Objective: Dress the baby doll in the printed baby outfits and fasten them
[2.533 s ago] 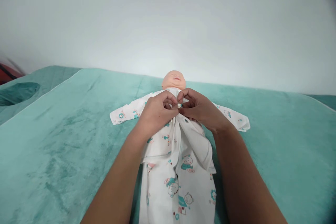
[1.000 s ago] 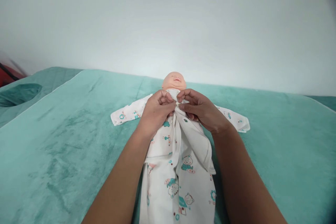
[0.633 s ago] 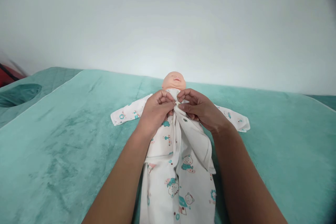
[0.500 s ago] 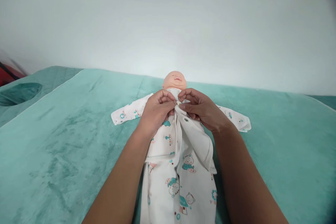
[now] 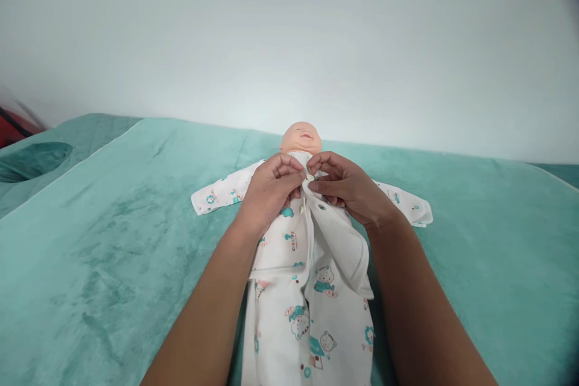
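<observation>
A baby doll (image 5: 301, 137) lies on its back, dressed in a white printed jacket (image 5: 275, 247) and matching trousers (image 5: 280, 325) with bear pictures. At the upper chest, my left hand (image 5: 274, 190) pinches one front edge of the jacket. My right hand (image 5: 346, 184) grips the opposite edge between thumb and fingers. A pale button (image 5: 310, 178) shows between the two sets of fingertips. Below it the jacket's front hangs apart, its right flap (image 5: 341, 244) folded outward with the plain inside showing. Both sleeves lie stretched out sideways.
A green plush cover (image 5: 136, 241) spreads under the doll. It has a round hole (image 5: 36, 161) at the far left, beside a red object (image 5: 13, 131) with a black strap. A white wall (image 5: 289, 42) rises directly behind.
The button between my fingertips now shows more fully, turned face up. Both hands have stayed almost in the same place, and the doll has not moved.
</observation>
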Demonstrator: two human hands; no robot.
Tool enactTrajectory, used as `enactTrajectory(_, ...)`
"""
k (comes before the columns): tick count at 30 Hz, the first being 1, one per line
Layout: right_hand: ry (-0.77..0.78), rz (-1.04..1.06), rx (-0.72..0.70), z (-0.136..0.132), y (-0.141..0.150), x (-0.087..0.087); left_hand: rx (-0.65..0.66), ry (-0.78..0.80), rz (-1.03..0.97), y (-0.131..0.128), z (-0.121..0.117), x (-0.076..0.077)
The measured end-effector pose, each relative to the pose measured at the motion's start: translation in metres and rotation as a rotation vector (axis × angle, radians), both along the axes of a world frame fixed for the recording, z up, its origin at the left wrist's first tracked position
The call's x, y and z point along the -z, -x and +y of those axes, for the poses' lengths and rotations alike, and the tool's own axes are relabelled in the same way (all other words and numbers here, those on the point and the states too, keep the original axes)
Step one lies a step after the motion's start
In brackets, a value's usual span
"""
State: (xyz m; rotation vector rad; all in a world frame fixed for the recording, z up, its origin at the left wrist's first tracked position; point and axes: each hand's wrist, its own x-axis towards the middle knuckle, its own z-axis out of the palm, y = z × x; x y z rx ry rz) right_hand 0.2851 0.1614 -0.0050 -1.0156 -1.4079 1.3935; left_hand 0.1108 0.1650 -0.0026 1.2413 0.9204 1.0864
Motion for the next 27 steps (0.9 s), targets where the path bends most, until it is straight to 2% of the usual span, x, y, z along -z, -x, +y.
enactTrajectory(13,-0.016,-0.010,0.014,0.0004,0.0002,0.0013,0.023,-0.008,-0.040,-0.0002,0.0004,0.0009)
enactTrajectory(27,-0.122,-0.057,0.049,0.0015,0.0041,0.0060,0.009,-0.006,-0.015,0.0007,0.0008,-0.0008)
